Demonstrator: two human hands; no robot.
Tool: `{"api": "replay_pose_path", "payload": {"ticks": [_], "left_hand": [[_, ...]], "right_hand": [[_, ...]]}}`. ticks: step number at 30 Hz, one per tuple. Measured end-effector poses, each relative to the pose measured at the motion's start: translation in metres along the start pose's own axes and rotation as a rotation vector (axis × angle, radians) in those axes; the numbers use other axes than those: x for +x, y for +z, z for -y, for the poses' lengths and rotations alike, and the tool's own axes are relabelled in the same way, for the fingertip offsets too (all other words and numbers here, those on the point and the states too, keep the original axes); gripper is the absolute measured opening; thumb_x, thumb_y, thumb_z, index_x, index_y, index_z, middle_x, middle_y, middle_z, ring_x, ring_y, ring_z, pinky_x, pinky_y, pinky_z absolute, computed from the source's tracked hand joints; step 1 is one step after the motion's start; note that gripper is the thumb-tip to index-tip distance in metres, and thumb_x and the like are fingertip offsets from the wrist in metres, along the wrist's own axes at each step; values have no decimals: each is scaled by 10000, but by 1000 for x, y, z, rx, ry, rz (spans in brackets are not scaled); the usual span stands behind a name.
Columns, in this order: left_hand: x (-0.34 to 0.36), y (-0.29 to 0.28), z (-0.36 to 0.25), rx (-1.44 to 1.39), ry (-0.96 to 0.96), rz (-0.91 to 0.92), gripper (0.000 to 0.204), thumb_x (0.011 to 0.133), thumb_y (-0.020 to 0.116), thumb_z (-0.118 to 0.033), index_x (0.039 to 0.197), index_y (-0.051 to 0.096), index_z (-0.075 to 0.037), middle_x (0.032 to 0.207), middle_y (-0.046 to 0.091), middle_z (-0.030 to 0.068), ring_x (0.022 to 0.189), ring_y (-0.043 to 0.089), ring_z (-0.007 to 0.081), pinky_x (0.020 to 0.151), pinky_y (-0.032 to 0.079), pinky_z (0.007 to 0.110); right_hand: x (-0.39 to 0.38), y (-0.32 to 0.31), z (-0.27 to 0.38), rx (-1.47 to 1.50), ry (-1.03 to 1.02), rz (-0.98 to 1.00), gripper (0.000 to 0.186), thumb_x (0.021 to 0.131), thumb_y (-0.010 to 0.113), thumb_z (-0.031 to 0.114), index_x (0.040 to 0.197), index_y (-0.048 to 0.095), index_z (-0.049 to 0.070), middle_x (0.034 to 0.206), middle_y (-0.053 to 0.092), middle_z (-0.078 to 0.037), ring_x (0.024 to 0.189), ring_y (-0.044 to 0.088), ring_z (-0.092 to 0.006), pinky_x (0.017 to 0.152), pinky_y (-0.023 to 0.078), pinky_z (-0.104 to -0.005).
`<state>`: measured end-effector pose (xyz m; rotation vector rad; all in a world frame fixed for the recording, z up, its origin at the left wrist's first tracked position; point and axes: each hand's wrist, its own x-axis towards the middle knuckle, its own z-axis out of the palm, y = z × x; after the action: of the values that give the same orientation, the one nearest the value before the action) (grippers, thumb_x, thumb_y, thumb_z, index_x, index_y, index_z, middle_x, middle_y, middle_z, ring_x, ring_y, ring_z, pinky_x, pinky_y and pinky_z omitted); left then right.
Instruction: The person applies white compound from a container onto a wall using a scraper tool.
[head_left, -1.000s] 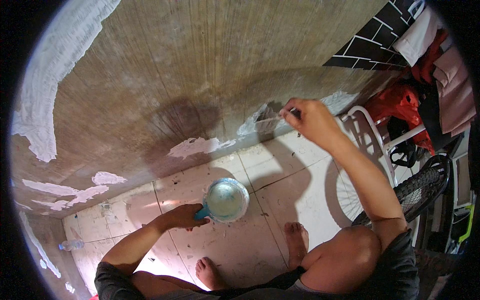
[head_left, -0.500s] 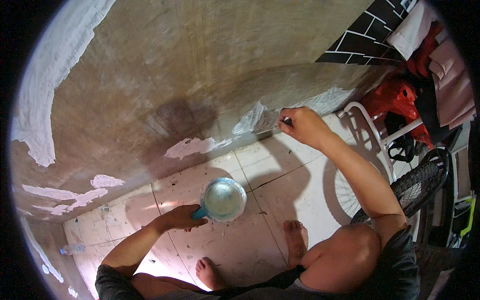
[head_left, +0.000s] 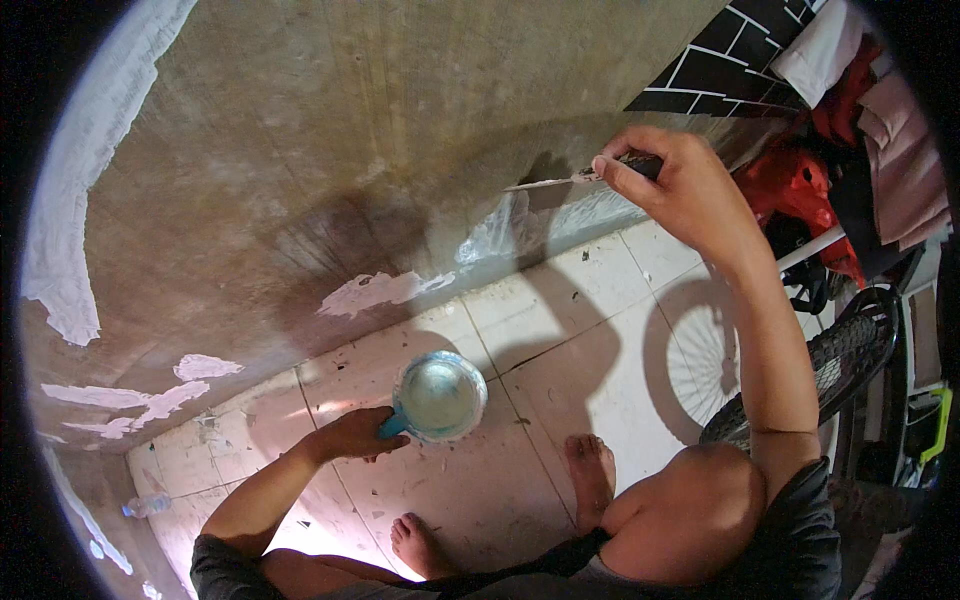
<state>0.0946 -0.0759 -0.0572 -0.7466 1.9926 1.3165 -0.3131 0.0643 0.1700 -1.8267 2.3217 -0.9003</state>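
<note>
My left hand [head_left: 355, 436] is closed round the short blue handle of a round dipper [head_left: 440, 396]. White paste coats the dipper's inside and rim. Up by the wall [head_left: 380, 130], my right hand [head_left: 685, 190] grips the dark handle of a putty knife [head_left: 560, 182]. Its thin blade points left, with some white paste along it; I cannot tell whether it touches the wall. Just below the blade, a smeared white patch [head_left: 495, 228] covers the foot of the brown wall. Another white patch [head_left: 375, 292] lies further left.
At the right stand a bicycle wheel [head_left: 845, 365], a red bag [head_left: 790, 185] and hanging pink cloth [head_left: 905, 150]. A plastic bottle [head_left: 148, 504] lies at the far left on the tiled floor [head_left: 440, 500]. My bare feet [head_left: 590, 478] are below the dipper.
My right hand has risen from the low white patch, up and to the right, and the putty knife's blade now shows. My left hand and the dipper have barely moved.
</note>
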Motion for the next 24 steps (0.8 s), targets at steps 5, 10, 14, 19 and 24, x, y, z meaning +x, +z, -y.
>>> {"api": "replay_pose_path", "payload": {"ticks": [5,10,14,19,24], "left_hand": [[-1,-1,-2,-16,-4,-14,428,926,695,-423,1087,591,-40,788,678,68,576,658,150,542,559,303],[2,1,5,-20,24,-9,433,921,700,-432,1069,594,-38,781,668,74,572,658,152,539,560,307],[0,0,-1,-11,45,-5,424,925,700,-424,1065,591,-39,788,669,70,582,660,148,541,561,311],[-3,0,0,-9,-23,4,421,930,698,-410,1104,583,-43,798,676,66,580,651,138,551,563,306],[-3,-4,-7,-31,-11,1,428,931,697,-413,1134,581,-54,812,678,66,578,642,138,560,560,307]], "right_hand": [[0,42,-43,-55,-52,202,182,872,689,219,932,722,50,807,701,-170,691,672,-305,658,519,-404],[-6,103,-66,-112,-43,180,162,871,705,194,937,721,47,814,716,-158,707,694,-294,664,531,-378],[3,89,-70,-85,-34,115,177,892,698,209,952,725,45,815,716,-162,694,688,-284,665,529,-370],[6,9,-23,-92,68,71,189,901,699,215,966,730,40,856,714,-132,671,619,-191,632,492,-325],[0,23,-50,5,-160,95,246,868,701,286,911,726,45,800,690,-201,726,675,-361,678,524,-444]]}}
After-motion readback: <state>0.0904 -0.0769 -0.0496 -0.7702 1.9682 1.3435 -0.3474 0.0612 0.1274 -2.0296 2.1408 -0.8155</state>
